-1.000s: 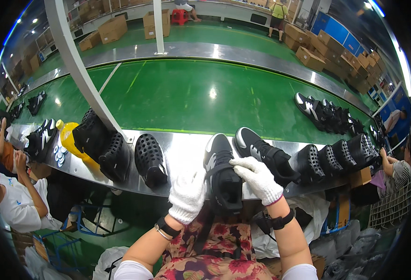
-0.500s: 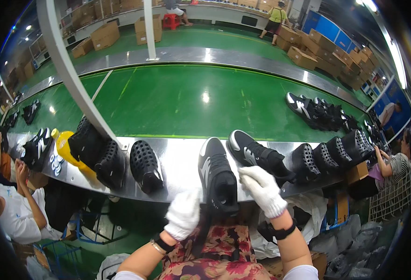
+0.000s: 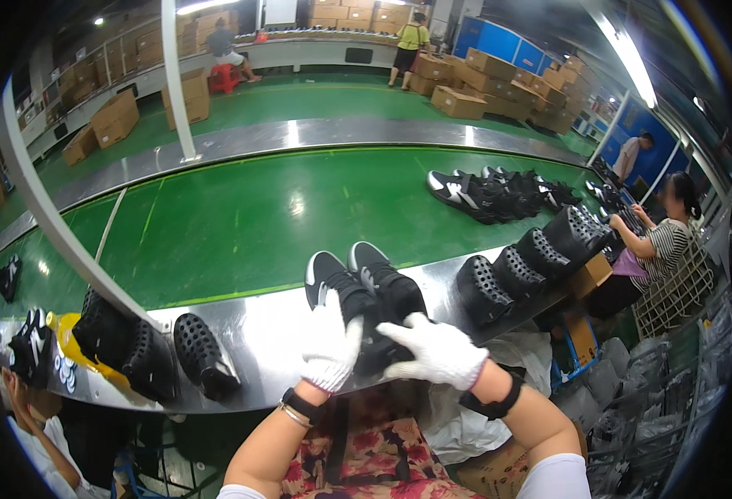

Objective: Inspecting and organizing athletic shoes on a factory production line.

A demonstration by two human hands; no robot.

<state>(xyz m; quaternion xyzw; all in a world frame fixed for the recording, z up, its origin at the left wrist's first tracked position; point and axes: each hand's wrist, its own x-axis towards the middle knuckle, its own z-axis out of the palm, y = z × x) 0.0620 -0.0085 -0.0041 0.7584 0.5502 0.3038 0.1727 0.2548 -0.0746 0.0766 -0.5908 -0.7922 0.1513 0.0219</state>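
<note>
1. Left hand (image 3: 331, 341), white-gloved, lay against the near part of the left black-and-silver sneaker (image 3: 331, 279), its fingers extended and close together; whether it gripped could not be told.
2. Right hand (image 3: 437, 349), gloved alike, had fingers and thumb spread apart around the heel end of the pair, with no firm hold visible.
3. Close beside the left shoe stood the right sneaker (image 3: 398, 293), both on the steel bench (image 3: 274, 333) with toes toward the green surface (image 3: 241, 224).
4. An uneven push at the heels would probably skew the pair on that smooth metal; a snagged glove could drag one shoe out of line.
5. No brand or lettering could be made out on the pair.
6. Along the bench were a perforated black shoe form (image 3: 198, 345) and, rightward, a row of similar forms (image 3: 520, 270).
7. Farther off lay more black sneakers (image 3: 507, 195); beyond them, cardboard cartons (image 3: 492, 83) were piled, any print too small to read.
</note>
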